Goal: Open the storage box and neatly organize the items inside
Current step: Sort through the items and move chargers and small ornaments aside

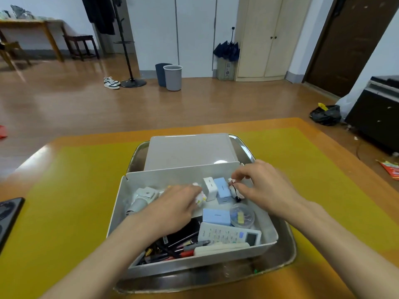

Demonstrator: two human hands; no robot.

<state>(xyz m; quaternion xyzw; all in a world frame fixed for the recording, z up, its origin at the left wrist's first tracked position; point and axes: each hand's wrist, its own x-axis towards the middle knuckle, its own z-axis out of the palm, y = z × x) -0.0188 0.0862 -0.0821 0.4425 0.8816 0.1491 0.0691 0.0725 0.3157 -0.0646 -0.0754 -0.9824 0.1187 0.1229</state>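
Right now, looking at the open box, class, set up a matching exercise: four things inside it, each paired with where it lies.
Things:
1. white remote control with buttons
2. round clear plastic tub of clips
3. white plug adapter cube
4. heap of pens

Places:
A. near-left corner
B. far wall, centre
C. near wall, right
D. just beyond the remote

Pairs: 1-C, 2-D, 3-B, 4-A

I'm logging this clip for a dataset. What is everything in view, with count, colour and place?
box: 1, white, open, in tray
lid: 1, white, behind box
tray: 1, metal, on table
table: 1, yellow top
adapters: 3, two blue, one white, in box
remote: 1, white, box front
clip tub: 1, clear, beside remote
pens: several, mixed, box front left
bins: 2, grey and blue, by wall
left hand: on small white toy
right hand: pinching small charm
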